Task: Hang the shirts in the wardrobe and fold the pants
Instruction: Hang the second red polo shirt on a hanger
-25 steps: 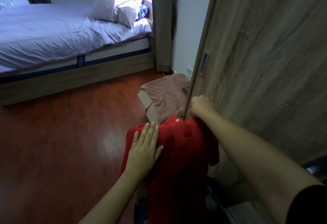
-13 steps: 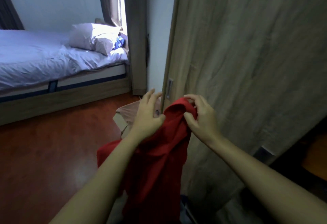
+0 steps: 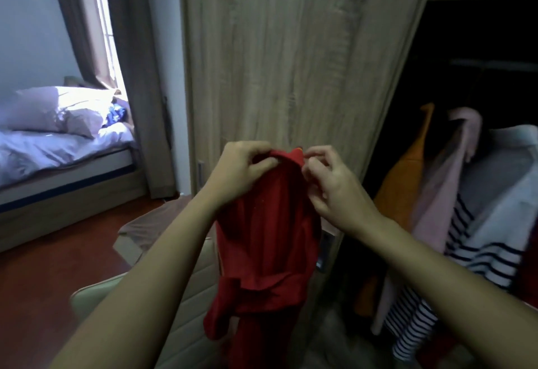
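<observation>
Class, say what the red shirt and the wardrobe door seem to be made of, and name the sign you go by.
Red shirt: soft, matte cloth, likely a cotton knit; it hangs limp and bunches in folds.
Wardrobe door: pale board with a matte wood-grain face, perhaps laminate; streaky grain lines show.

One wide-angle view from the person's head, facing forward and slightly down, very near the wooden wardrobe door (image 3: 291,63), which fills the middle of the frame top to bottom. Both forearms enter from the bottom edge; the left hand (image 3: 241,170) and right hand (image 3: 334,194) grip a red shirt (image 3: 267,223) just before the door. Left of the door, farther back, is the bed (image 3: 58,147); right of it, hanging clothes (image 3: 465,208).
</observation>
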A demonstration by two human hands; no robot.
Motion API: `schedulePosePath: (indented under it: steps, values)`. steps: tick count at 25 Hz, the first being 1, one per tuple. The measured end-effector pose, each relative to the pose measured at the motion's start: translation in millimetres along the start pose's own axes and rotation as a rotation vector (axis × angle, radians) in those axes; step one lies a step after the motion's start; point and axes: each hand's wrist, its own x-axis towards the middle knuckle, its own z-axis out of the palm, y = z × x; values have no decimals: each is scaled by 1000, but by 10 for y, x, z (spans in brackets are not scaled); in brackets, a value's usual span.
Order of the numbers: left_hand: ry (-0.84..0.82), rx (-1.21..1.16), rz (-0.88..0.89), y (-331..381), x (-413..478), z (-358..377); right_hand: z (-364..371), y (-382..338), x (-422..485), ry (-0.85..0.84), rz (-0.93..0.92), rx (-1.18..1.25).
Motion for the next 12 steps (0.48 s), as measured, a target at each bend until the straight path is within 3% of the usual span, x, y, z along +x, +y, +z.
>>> schedulePosePath:
  steps: [5, 10, 12]
  values:
    - [-18, -119, -30, 187, -7, 229, -440, -99, -6, -48, 173, -173]
    - [-322, -102, -172, -209, -722, 928, -834, 13, -111, -135, 355, -302]
    - [-361, -109, -231, -287, -814, 958, -1018, 149, -304, -220, 418, -336]
